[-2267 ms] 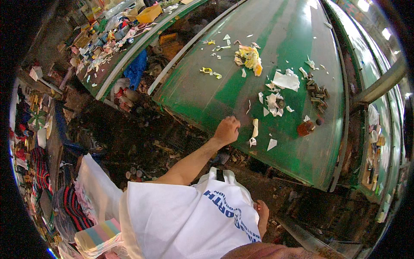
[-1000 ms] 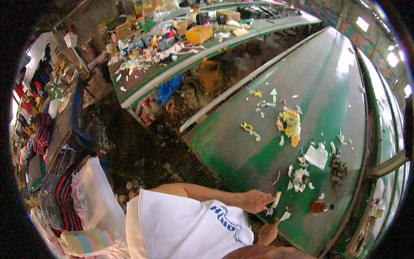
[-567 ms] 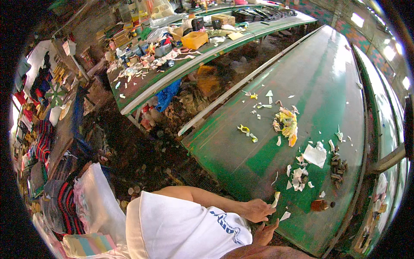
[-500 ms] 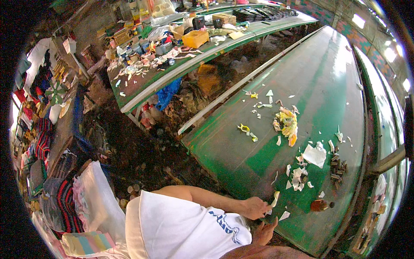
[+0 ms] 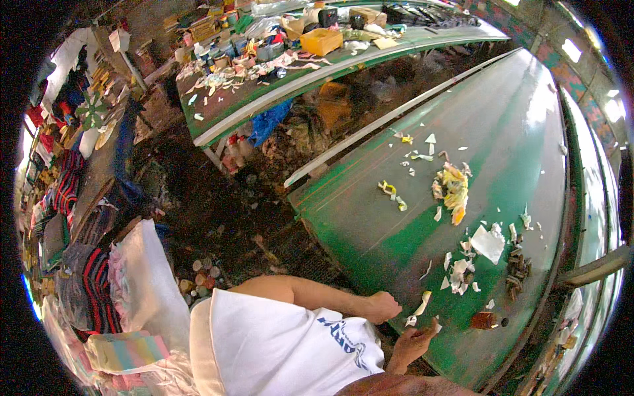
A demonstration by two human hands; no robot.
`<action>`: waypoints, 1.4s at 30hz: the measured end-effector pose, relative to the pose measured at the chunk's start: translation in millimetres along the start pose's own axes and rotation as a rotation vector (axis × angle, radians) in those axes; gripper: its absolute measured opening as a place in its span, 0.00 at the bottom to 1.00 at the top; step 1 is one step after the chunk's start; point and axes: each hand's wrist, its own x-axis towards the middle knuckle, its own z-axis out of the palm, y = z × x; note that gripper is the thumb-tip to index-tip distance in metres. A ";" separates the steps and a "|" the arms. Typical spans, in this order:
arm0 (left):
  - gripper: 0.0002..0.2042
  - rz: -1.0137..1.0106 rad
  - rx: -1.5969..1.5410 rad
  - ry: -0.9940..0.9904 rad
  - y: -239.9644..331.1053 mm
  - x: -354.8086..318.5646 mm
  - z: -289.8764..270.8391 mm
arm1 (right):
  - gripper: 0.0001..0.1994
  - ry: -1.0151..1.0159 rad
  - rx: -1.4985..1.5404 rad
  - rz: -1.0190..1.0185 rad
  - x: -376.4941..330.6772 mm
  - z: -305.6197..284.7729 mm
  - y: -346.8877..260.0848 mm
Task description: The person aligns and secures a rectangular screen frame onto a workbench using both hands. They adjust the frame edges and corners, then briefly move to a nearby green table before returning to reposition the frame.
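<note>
My left hand (image 5: 384, 307) is curled closed over the near-left edge of the green conveyor belt (image 5: 370, 244); whatever its fingers hold, if anything, is hidden. Just to its right lies a curved cream strip (image 5: 423, 303) on the belt, a small white scrap (image 5: 411, 321) at its lower end. My right hand (image 5: 413, 341) reaches in below, its fingertips closed on another white scrap (image 5: 437, 324). Farther right, a small brown bottle (image 5: 484, 321) with a dark cap lies on its side.
Torn white pieces (image 5: 458, 276), a larger white sheet (image 5: 488, 243), dark brown chunks (image 5: 518, 274) and a yellowish crumpled heap (image 5: 453, 188) lie farther up the belt. Another cluttered belt carries a yellow box (image 5: 321, 41). A metal bar (image 5: 594, 265) crosses the right side.
My left hand has drawn back from the cream strip toward the belt edge. My right hand has moved up and right onto the white scrap. The whole view has shifted slightly.
</note>
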 end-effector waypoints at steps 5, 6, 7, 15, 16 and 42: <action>0.17 0.071 -0.042 0.144 12.8 2.3 -5.5 | 0.31 0.055 0.035 -0.032 -9.5 8.5 -10.6; 0.17 0.094 -0.057 0.185 15.9 3.5 -8.6 | 0.32 -0.014 0.008 -0.027 -10.5 8.7 -10.8; 0.17 0.116 -0.075 0.226 20.0 4.5 -10.9 | 0.32 -0.172 -0.161 -0.128 -15.0 6.9 -10.3; 0.16 0.291 -0.018 0.266 37.8 5.4 -23.8 | 0.34 0.192 0.127 0.106 -31.4 17.5 4.6; 0.18 0.293 0.028 0.226 39.2 3.3 -23.9 | 0.34 0.005 0.003 0.056 -29.7 21.7 6.8; 0.32 0.283 -0.037 0.148 31.1 15.1 -23.9 | 0.33 -0.251 -0.276 0.334 -27.1 -9.6 -0.7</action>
